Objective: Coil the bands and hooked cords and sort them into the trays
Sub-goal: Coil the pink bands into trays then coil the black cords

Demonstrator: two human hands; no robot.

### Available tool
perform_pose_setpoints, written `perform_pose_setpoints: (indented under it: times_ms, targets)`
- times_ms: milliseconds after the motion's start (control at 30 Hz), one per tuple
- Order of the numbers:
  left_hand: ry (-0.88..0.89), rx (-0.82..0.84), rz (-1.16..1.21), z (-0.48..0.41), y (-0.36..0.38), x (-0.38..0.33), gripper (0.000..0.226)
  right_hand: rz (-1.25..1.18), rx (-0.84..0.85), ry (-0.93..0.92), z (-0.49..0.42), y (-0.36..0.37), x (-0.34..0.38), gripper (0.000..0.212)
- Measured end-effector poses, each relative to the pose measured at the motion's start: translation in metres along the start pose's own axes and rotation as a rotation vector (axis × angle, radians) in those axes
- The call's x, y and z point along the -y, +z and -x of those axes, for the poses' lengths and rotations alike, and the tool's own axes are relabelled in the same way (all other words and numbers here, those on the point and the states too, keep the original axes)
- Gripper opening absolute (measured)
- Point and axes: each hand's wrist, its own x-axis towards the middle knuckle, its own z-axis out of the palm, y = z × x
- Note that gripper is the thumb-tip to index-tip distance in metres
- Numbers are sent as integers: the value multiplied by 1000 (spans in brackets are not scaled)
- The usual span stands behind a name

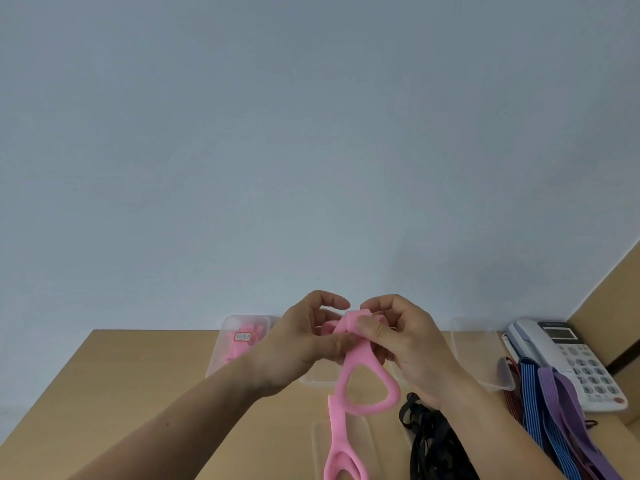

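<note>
Both hands hold a pink rubber band (367, 386) above the table, its middle wound into a tight knot-like coil between them. My left hand (304, 344) grips the coil from the left. My right hand (401, 344) pinches the wrapped part with thumb and fingers. A pink loop hangs below the hands and a second pink loop (341, 455) trails down to the frame's bottom edge. A clear tray (239, 344) at the back left holds coiled pink bands. Another clear tray (485, 355) sits at the back right.
Blue striped cords (535, 407), purple bands (568, 407) and red cords lie at the right, partly over a white desk phone (568, 358). A heap of black cords (433, 441) lies near the front. A third clear tray (318, 379) is mostly hidden behind my hands.
</note>
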Motion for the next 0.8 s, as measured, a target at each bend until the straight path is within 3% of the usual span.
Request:
perform_pose_setpoints:
  times_ms: [133,433,600,700,800]
  targets:
    - [-107,46,-2,2,0,-2,45,45,-6,-30,1,0,-3,25]
    - [-175,26,70,4,-4,-13,51,107,86,-75,4,-1,-6,37]
    - [-139,21,93,4,-4,-10,35,110,131,-79,6,-2,-7,39]
    - [-94,34,60,4,-5,-9,32,-43,146,2,6,-3,-3,38]
    - [-25,49,-25,5,-4,-9,30,-18,138,80,4,-3,0,44]
